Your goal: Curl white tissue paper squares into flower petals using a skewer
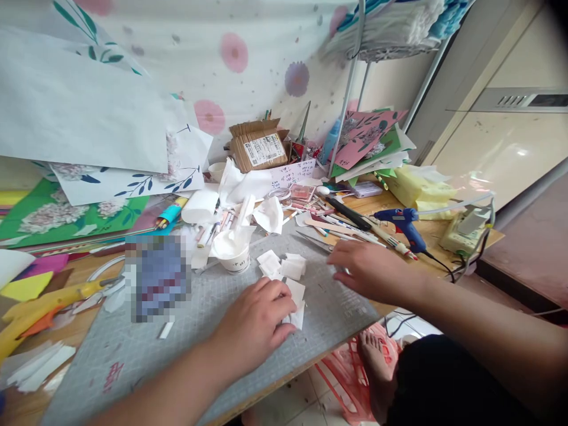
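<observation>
Fingers of the left hand (257, 322) are curled, thumb a bit apart from the index, right over the small square white paper pieces (295, 291); can't tell if they're pinching one. Those pieces sit in a loose cluster mid-mat, between the hands. Right hand (366, 269) has its fingers bent and close together at the handle end of the slim silver scissors (313, 241), grip hidden. Just behind the pieces there's a white paper cup (235, 260) with white stuff in it, so not much room that way; pens and clutter crowd the far edge. Grey gridded cutting mat (195, 361) is mostly bare around the lone white strip (166, 329), plus a gap between the hands. Near desk edge runs under both forearms. Blue glue gun (404, 225) lies beyond the right wrist.
</observation>
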### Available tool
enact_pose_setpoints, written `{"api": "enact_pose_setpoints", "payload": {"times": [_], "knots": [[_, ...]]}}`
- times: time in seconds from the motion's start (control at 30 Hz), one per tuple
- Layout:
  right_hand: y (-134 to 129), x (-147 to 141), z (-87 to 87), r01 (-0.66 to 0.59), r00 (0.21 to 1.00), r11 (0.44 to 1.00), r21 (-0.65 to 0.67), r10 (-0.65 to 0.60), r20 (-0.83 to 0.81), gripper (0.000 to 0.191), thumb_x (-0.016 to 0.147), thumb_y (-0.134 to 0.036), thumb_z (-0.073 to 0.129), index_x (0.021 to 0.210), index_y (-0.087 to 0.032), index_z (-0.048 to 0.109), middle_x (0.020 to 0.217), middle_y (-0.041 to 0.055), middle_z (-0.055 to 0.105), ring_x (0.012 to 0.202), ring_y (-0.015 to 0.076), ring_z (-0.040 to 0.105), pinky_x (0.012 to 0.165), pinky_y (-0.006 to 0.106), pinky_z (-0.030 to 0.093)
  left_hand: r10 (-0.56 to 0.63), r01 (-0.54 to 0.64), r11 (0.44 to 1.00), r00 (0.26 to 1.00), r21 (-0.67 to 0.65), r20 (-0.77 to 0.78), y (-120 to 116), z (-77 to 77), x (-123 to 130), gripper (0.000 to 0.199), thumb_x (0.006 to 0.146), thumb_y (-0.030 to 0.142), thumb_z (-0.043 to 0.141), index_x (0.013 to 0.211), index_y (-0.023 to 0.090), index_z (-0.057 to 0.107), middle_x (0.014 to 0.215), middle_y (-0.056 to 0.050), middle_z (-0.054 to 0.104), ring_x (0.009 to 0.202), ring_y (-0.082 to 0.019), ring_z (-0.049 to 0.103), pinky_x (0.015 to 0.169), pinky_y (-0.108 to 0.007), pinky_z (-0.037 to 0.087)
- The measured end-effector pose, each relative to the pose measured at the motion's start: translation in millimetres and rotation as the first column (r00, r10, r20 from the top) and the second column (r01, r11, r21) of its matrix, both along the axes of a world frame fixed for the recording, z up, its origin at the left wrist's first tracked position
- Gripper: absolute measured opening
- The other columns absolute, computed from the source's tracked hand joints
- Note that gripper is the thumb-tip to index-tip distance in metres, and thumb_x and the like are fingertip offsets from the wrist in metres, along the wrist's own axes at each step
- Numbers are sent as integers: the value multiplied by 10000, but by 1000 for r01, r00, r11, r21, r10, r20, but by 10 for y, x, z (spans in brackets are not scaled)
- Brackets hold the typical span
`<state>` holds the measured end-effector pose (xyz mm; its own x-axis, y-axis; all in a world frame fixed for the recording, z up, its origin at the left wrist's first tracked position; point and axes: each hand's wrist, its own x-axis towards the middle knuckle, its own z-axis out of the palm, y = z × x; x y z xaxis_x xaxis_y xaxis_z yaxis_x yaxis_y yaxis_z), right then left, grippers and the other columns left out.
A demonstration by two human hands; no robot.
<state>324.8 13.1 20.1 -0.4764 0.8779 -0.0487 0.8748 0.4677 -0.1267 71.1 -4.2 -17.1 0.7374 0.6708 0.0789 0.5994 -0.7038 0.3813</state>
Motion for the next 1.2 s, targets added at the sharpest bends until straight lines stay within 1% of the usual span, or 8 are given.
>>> {"api": "enact_pose_setpoints", "payload": {"times": [0.1,0.2,0.5,0.63,0.7,0.9,1.07,1.2], "knots": [[-27,-262,25,-209,977,976,-66,206,-58,124,850,-236,606,953,-225,676,953,45,665,909,207,630,769,274,453,-4,3,1000,999,-15,-31,-15,19,12,104,825,207,675,921,188,640,1094,-58,629,1008,-252,547,881,-406,468],[-26,-444,-16,-335,939,935,-114,320,-127,92,794,-177,648,883,-197,649,907,35,661,839,190,620,711,260,444,56,-59,998,996,-34,-72,-34,12,35,175,784,180,717,927,174,617,984,-51,635,941,-244,566,818,-389,495],[89,-607,-137,-250,906,936,-247,136,-402,257,769,-159,666,1024,-186,649,984,58,681,882,218,612,777,299,443,241,-239,970,970,-42,27,79,-7,-81,235,820,41,570,997,194,586,972,-34,636,912,-217,596,797,-351,488],[96,-677,-200,-200,903,951,-235,86,-420,58,796,-151,621,838,-170,657,777,16,663,686,152,566,641,243,401,281,-279,959,958,-44,53,100,14,-104,220,824,39,524,958,202,588,934,-26,625,855,-197,599,742,-312,472],[97,-701,-215,-185,906,957,-226,77,-416,72,815,-153,594,768,-161,648,723,10,648,641,134,544,607,229,379,281,-279,959,957,-42,74,96,28,-106,185,836,55,510,903,201,602,901,-25,619,823,-190,595,714,-297,457],[112,-655,-191,-179,920,957,-227,81,-384,27,746,-159,648,766,-163,667,686,6,640,599,135,523,561,231,331,304,-284,951,933,-126,193,115,54,-147,129,854,115,509,807,206,588,797,-5,623,756,-174,586,675,-271,410],[109,-573,-177,-137,905,966,-220,32,-424,182,738,-163,678,918,-159,706,701,13,637,604,141,519,585,244,345,503,-389,831,830,-397,241,157,20,-157,101,892,256,470,806,228,513,656,37,561,633,-171,570,605,-271,390],[106,-582,-169,-103,855,980,-173,-2,-519,216,781,-169,667,992,-140,695,757,22,616,642,135,528,617,244,374,607,-233,686,706,-690,365,167,39,-107,121,870,309,497,789,221,480,713,40,564,677,-168,625,676,-290,448]]}}
